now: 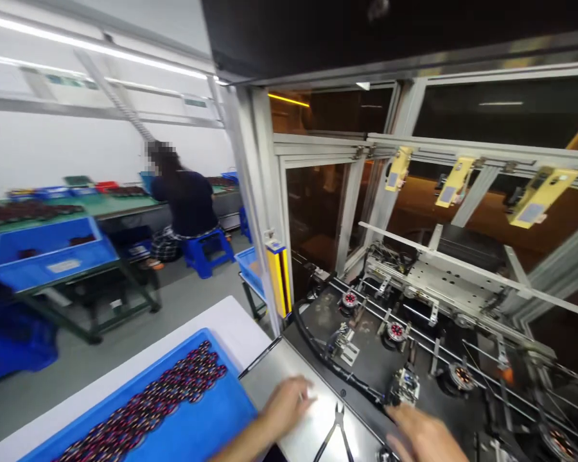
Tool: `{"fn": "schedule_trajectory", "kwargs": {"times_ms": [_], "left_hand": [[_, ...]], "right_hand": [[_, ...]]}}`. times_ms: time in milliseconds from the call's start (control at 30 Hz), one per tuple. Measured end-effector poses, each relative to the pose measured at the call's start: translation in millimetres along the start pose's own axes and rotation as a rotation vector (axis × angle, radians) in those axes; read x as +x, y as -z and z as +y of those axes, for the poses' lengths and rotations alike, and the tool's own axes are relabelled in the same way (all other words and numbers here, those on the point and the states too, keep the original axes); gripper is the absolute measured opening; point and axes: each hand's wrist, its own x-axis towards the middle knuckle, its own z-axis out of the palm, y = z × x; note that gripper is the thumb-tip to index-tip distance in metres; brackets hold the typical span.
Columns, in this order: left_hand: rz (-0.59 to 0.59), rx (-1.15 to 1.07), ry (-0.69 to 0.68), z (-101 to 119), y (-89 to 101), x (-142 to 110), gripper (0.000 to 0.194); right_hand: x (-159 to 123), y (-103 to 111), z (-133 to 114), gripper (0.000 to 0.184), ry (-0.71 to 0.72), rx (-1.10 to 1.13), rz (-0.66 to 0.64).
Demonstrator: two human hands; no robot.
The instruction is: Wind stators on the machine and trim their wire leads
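My left hand point(288, 405) hovers over the bare metal plate point(289, 366), its fingers loosely bent and apart, with nothing visible in them. To its right a pair of cutting pliers point(338, 417) lies on the plate, jaws pointing away from me. My right hand point(421, 431) is at the near edge of the machine, blurred, fingers stretched out to the left and apart from the thumb. Just left of it, a small round part point(384, 455) shows at the bottom edge. On the machine bed, wound motor stators point(395, 332) sit in a row of stations.
At my left a blue tray point(241, 401) holds many wound stators point(173, 391) on a white table point(228, 317). A yellow-edged light curtain post point(280, 279) stands at the machine opening. Beyond, a person point(185, 199) sits on a blue stool point(205, 253) at a green bench.
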Motion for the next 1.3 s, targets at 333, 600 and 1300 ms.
{"fn": "schedule_trajectory", "kwargs": {"times_ms": [333, 600, 1300], "left_hand": [[0.081, 0.464, -0.441, 27.5, 87.9, 206.9, 0.038], [-0.031, 0.578, -0.570, 6.9, 46.1, 266.0, 0.043], [-0.243, 0.690, -0.501, 14.1, 35.9, 285.1, 0.038]], "right_hand": [[123.0, 126.0, 83.8, 0.030, 0.078, -0.299, 0.230], [139.8, 54.6, 117.9, 0.038, 0.086, -0.256, 0.117], [142.8, 41.6, 119.0, 0.033, 0.063, -0.159, 0.145]]}}
